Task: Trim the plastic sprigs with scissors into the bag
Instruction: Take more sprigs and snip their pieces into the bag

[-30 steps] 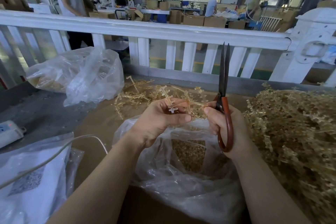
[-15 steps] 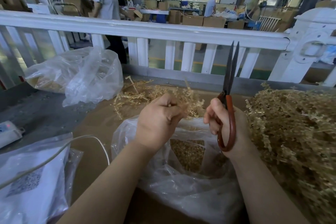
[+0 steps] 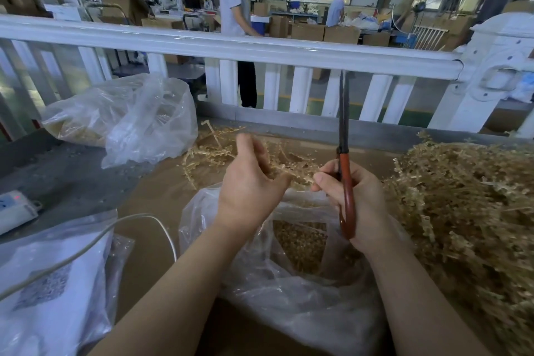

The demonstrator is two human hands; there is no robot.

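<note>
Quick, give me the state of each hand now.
Left hand: fingers loosely curled, holding nothing visible.
Right hand: grips the scissors, blades together, pointing up.

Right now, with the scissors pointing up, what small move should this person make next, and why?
Probably reach the left hand to the heap of sprigs for a fresh one. Its fingers look relaxed and seem to hold nothing, while the right hand holds the scissors upright with blades together over the open bag.

Right hand [image 3: 358, 205] grips scissors [image 3: 345, 176], blades upright and closed; left hand [image 3: 248, 185] half-curled, blurred, above open bag [image 3: 289, 298]; sprig heap [image 3: 468, 211] at right on tabletop [image 3: 150, 196].
</note>
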